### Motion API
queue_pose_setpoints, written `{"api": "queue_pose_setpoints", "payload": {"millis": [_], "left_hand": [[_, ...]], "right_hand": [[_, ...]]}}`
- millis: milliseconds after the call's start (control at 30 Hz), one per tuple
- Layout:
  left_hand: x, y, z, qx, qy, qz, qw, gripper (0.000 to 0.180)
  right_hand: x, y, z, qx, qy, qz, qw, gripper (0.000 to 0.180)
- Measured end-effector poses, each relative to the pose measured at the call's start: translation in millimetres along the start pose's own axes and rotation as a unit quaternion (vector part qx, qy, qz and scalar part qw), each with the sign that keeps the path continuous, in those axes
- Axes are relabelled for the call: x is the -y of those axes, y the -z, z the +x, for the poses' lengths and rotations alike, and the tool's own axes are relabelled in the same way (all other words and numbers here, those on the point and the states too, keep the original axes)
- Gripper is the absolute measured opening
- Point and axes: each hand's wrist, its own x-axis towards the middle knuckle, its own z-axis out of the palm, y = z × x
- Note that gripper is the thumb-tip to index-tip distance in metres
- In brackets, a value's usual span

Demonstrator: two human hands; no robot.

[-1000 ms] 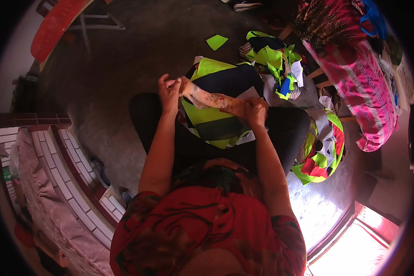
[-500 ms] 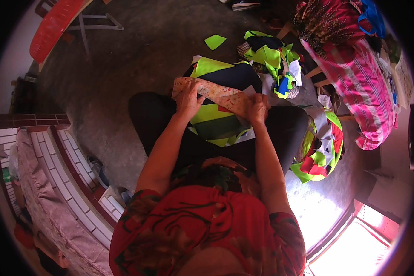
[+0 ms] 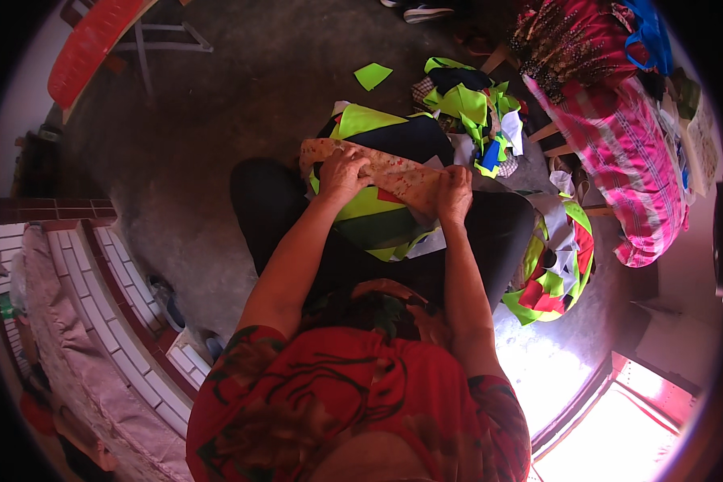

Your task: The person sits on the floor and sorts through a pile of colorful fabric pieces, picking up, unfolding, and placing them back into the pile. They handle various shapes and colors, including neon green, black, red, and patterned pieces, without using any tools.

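The person's red patterned shirt [image 3: 353, 386] fills the lower centre of the frame, with dark trousers [image 3: 259, 197] above it. Across the lap, at the centre, lies a patchwork bundle [image 3: 373, 221] in yellow-green, navy and dark green. An orange floral strip [image 3: 394, 175] slants over it. The right hand [image 3: 455, 195] pinches the strip's right end between bent fingers and thumb. The left hand [image 3: 343, 175] lies on the strip's left part, fingers bent; whether it pinches the cloth or only presses it, one cannot tell.

Right of centre, beside the knee, stands a rounded pile [image 3: 553, 281] of green, red and grey scraps; its outer green band curves like a bag's rim, but whether a container holds the pieces is unclear. Higher up, a looser heap [image 3: 467, 100] mixes green, navy, white, blue and checked pieces. A single green scrap [image 3: 373, 76] lies on the floor [image 3: 281, 80] to its left. At the upper right, pink plaid cloth [image 3: 618, 161] hangs near a blue bag [image 3: 657, 36], whose contents are hidden.
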Motion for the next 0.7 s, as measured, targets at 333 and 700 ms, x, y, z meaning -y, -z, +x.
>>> {"api": "queue_pose_setpoints", "payload": {"millis": [333, 700], "left_hand": [[9, -3, -1, -0.054, -0.016, 0.008, 0.998, 0.026], [11, 45, -7, -0.215, -0.007, -0.093, 0.972, 0.014]], "right_hand": [[27, 20, -2, -0.022, 0.043, 0.088, 0.995, 0.015], [50, 62, 7, -0.063, 0.137, 0.08, 0.985, 0.011]]}}
